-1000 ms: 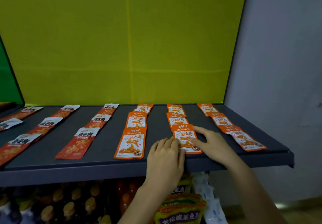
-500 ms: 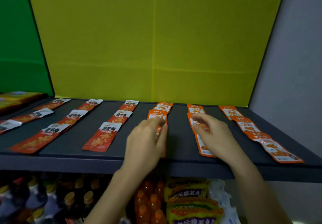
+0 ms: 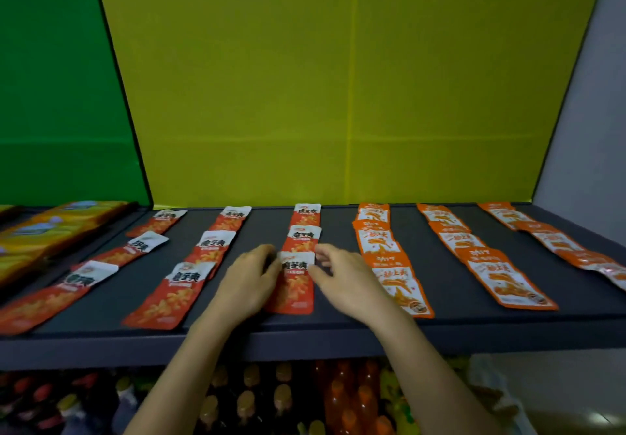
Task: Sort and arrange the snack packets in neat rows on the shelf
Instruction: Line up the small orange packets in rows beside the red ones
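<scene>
Both sides of the front red packet (image 3: 295, 287) meet your relaxed fingers: left hand (image 3: 249, 282) left, right hand (image 3: 342, 280) right, seemingly not gripping; its black label is blurred.

Shiny film packets on a matt dark shelf

The red snack packets (image 3: 294, 292) and the orange packets (image 3: 501, 279) at centre and right are thin plastic film, smooth and glossy, with faint wrinkles catching the light. The shelf (image 3: 111, 299) under them is dark grey with a flat, matt, even finish. The yellow back panel (image 3: 305, 96) and the green panel (image 3: 61, 96) at upper left look matt, with fold lines like paper or cloth. The bottles (image 3: 342, 397) along the bottom of the frame are glossy plastic.
</scene>
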`<action>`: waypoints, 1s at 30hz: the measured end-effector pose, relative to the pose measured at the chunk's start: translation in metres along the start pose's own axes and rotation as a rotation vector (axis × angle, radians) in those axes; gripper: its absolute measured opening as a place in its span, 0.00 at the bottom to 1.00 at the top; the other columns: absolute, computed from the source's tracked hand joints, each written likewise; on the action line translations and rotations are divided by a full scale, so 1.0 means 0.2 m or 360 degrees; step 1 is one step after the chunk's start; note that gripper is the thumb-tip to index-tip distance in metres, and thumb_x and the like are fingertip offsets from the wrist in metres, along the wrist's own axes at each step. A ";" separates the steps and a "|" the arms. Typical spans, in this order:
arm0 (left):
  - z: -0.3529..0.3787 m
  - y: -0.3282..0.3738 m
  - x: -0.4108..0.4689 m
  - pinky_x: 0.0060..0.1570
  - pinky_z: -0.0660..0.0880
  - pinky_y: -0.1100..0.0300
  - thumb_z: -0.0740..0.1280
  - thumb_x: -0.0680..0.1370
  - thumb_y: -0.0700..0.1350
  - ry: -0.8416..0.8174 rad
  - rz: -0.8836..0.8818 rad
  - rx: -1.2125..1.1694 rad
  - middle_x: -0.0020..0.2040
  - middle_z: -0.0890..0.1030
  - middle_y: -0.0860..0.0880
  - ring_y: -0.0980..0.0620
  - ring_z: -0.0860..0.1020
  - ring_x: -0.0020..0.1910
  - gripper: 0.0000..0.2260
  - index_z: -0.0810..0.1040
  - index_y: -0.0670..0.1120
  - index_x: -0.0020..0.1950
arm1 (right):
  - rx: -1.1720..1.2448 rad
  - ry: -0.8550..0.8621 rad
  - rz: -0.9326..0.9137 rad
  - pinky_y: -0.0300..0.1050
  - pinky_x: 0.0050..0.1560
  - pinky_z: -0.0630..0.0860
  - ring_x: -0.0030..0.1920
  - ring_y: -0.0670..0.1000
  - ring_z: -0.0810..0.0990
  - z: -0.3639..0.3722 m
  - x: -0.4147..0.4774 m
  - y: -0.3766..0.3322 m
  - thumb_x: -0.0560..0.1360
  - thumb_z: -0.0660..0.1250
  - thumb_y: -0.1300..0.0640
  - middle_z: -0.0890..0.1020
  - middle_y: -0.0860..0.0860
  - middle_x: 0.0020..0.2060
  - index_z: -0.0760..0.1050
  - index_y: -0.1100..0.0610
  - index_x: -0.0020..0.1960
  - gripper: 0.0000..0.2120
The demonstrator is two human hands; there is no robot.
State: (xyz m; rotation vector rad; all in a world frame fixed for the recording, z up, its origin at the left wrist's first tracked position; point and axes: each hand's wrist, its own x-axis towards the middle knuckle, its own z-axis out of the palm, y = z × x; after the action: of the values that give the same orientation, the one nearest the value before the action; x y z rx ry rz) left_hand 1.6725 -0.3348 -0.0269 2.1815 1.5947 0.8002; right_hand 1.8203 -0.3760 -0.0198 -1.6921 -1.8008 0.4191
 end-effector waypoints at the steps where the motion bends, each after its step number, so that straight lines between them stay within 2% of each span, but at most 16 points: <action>1: 0.00 -0.02 -0.02 0.55 0.69 0.54 0.58 0.80 0.47 -0.0024 0.0041 0.0008 0.59 0.78 0.43 0.45 0.74 0.59 0.13 0.73 0.42 0.60 | -0.0062 0.0017 0.0025 0.51 0.65 0.68 0.66 0.55 0.71 0.04 -0.01 -0.01 0.78 0.58 0.52 0.74 0.54 0.65 0.65 0.58 0.70 0.21; 3: -0.01 -0.04 -0.05 0.56 0.69 0.55 0.56 0.80 0.48 -0.0051 0.0102 0.0005 0.60 0.78 0.45 0.47 0.74 0.60 0.14 0.72 0.44 0.61 | -0.0156 0.0079 0.0057 0.49 0.67 0.65 0.68 0.53 0.67 0.10 -0.02 -0.03 0.79 0.57 0.50 0.70 0.51 0.68 0.60 0.54 0.73 0.24; 5: -0.03 -0.04 -0.08 0.57 0.67 0.58 0.55 0.81 0.50 -0.0081 0.0154 0.0041 0.64 0.75 0.47 0.49 0.72 0.63 0.15 0.69 0.46 0.65 | -0.0193 0.0155 0.0078 0.48 0.64 0.67 0.67 0.51 0.68 0.13 -0.02 -0.03 0.79 0.56 0.48 0.72 0.50 0.66 0.61 0.51 0.72 0.23; 8: -0.04 -0.02 -0.12 0.65 0.60 0.61 0.53 0.81 0.51 -0.0115 0.0221 0.0169 0.70 0.69 0.49 0.51 0.66 0.69 0.18 0.64 0.47 0.70 | -0.0211 0.0206 0.0112 0.49 0.61 0.71 0.64 0.50 0.71 0.14 -0.03 -0.03 0.78 0.56 0.46 0.75 0.48 0.64 0.64 0.48 0.69 0.21; 12: -0.03 -0.02 -0.14 0.71 0.53 0.61 0.52 0.81 0.53 -0.0122 0.0310 0.0249 0.73 0.66 0.49 0.51 0.62 0.72 0.21 0.61 0.47 0.72 | -0.0254 0.0182 0.0126 0.49 0.62 0.70 0.66 0.49 0.69 0.14 -0.03 -0.02 0.78 0.56 0.46 0.73 0.46 0.66 0.62 0.47 0.71 0.22; 17: -0.02 -0.02 -0.14 0.72 0.51 0.60 0.52 0.80 0.55 -0.0094 0.0332 0.0308 0.75 0.61 0.49 0.52 0.58 0.74 0.24 0.57 0.48 0.74 | -0.0264 0.0182 0.0127 0.47 0.65 0.67 0.68 0.49 0.67 0.14 -0.04 -0.02 0.79 0.56 0.47 0.71 0.47 0.68 0.61 0.47 0.72 0.23; 22: -0.06 -0.03 -0.17 0.67 0.57 0.63 0.53 0.80 0.54 0.0105 0.0327 0.0065 0.73 0.65 0.51 0.54 0.61 0.72 0.24 0.56 0.49 0.75 | -0.0189 0.0264 0.0036 0.44 0.65 0.66 0.68 0.47 0.67 0.12 -0.04 -0.05 0.79 0.56 0.49 0.72 0.46 0.67 0.64 0.50 0.71 0.21; 25: -0.16 -0.12 -0.20 0.62 0.63 0.63 0.56 0.80 0.52 0.0328 0.0372 -0.0080 0.68 0.70 0.52 0.55 0.67 0.68 0.20 0.63 0.50 0.72 | -0.0153 0.0336 -0.0045 0.42 0.66 0.63 0.69 0.46 0.66 0.12 -0.05 -0.13 0.79 0.56 0.50 0.70 0.46 0.69 0.64 0.51 0.72 0.21; 30: -0.38 -0.36 -0.22 0.57 0.72 0.51 0.58 0.77 0.55 0.0466 0.0291 -0.0112 0.58 0.79 0.52 0.51 0.76 0.58 0.16 0.74 0.52 0.62 | 0.0047 0.0301 -0.0190 0.40 0.64 0.68 0.63 0.44 0.73 0.22 -0.04 -0.32 0.78 0.60 0.53 0.76 0.46 0.63 0.70 0.52 0.67 0.17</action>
State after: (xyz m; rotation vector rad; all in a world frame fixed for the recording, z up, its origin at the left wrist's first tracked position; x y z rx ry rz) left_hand 1.5615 -0.3587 -0.0176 2.2645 1.4789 1.2616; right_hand 1.7419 -0.3846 -0.0153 -1.5399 -1.7370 0.2252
